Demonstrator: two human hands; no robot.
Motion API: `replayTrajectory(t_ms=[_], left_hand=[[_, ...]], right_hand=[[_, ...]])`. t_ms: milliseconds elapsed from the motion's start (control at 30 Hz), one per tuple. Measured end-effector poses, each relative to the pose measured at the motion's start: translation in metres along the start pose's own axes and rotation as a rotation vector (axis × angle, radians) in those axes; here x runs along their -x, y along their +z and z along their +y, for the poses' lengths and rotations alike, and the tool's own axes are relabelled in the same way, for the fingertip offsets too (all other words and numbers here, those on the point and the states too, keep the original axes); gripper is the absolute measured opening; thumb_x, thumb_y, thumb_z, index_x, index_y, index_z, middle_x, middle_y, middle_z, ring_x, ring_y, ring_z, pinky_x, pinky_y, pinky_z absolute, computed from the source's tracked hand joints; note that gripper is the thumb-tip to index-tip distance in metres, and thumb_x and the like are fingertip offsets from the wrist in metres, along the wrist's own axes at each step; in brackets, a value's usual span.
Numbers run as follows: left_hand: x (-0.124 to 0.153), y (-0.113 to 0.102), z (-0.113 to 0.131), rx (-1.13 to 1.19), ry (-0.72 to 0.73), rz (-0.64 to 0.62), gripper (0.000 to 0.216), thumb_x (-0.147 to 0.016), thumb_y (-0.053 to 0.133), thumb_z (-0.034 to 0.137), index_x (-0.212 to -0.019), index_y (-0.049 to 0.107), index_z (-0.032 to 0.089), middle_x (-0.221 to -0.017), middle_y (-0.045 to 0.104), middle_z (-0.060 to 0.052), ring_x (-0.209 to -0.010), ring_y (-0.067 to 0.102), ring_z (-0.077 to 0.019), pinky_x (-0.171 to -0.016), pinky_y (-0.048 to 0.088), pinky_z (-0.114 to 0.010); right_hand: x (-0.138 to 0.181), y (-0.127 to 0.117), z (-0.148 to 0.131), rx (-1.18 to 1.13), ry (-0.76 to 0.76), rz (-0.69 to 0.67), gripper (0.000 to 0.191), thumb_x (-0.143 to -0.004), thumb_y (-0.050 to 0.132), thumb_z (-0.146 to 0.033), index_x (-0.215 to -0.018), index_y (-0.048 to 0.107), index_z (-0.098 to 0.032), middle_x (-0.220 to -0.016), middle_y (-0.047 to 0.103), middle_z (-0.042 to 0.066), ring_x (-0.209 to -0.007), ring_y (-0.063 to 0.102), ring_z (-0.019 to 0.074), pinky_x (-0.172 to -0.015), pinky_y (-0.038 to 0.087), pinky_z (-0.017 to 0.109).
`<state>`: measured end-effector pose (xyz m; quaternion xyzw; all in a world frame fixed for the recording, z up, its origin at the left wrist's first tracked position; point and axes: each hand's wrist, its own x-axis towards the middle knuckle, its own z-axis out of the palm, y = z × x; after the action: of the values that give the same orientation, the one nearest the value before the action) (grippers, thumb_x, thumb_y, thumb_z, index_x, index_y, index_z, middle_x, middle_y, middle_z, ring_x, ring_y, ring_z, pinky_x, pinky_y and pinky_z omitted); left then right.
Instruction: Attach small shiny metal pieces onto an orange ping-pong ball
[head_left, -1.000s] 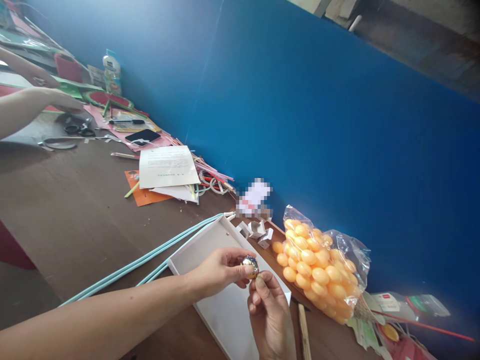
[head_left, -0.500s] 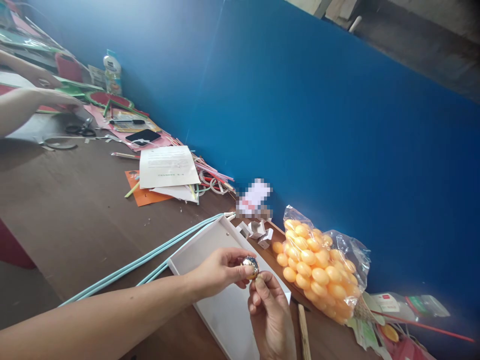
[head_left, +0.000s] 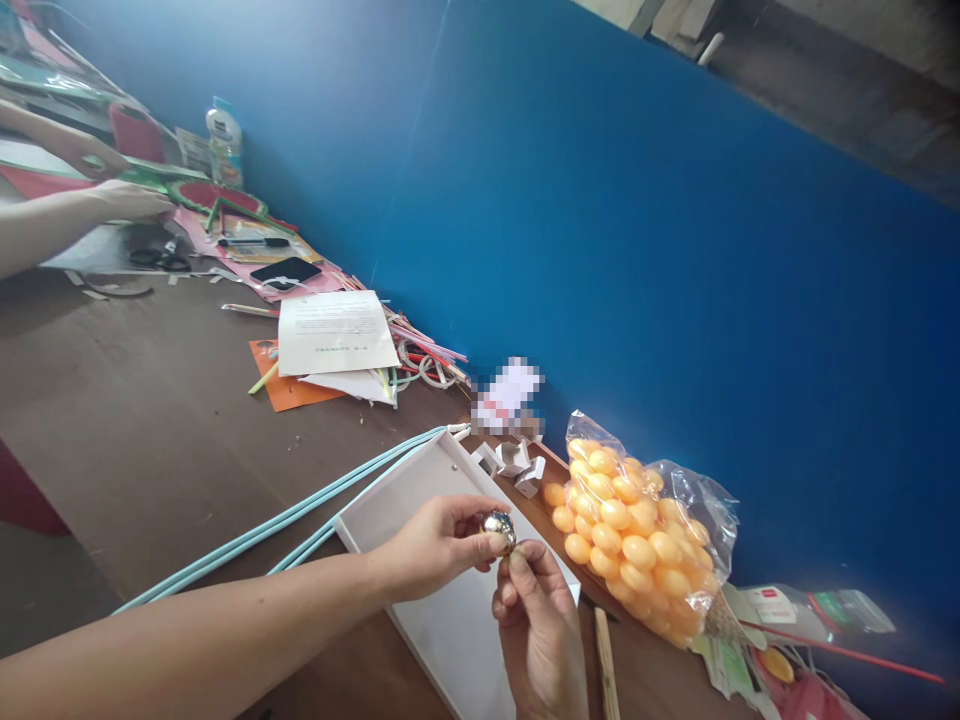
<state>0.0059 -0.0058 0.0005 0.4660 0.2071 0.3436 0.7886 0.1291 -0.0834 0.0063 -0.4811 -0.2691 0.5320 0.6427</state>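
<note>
Blue wall [head_left: 675, 250] behind a brown counter [head_left: 150, 420], white tray [head_left: 442, 600], clear bag of orange balls [head_left: 637, 540] beside it, left hand [head_left: 435, 545] and right hand [head_left: 536, 625] together pinching a small shiny gold ball [head_left: 499, 528] above the tray.

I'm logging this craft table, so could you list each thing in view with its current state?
shiny ball: pinched between both hands above the white box.
left hand: fingers closed on the ball.
right hand: fingertips touching the ball from below.
white box: open, lying flat.
plastic bag: full of orange balls, mouth loose.
printed sheet: flat on other papers.
scissors: lying unused.
</note>
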Motion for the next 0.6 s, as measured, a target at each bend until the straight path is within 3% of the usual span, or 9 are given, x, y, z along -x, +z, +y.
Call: replayTrajectory(t_ms=[600], left_hand=[[0.003, -0.001, -0.005, -0.147, 0.029, 0.003, 0.045, -0.074, 0.062, 0.035, -0.112, 0.055, 0.012, -0.083, 0.060, -0.006, -0.070, 0.055, -0.0149, -0.070, 0.046, -0.032]], right_hand=[[-0.001, -0.008, 0.004, 0.203, -0.071, -0.059, 0.010, -0.083, 0.057, -0.026, -0.077, 0.053, -0.019, -0.059, 0.050, -0.005, -0.056, 0.045, 0.0072, -0.048, 0.040, 0.017]])
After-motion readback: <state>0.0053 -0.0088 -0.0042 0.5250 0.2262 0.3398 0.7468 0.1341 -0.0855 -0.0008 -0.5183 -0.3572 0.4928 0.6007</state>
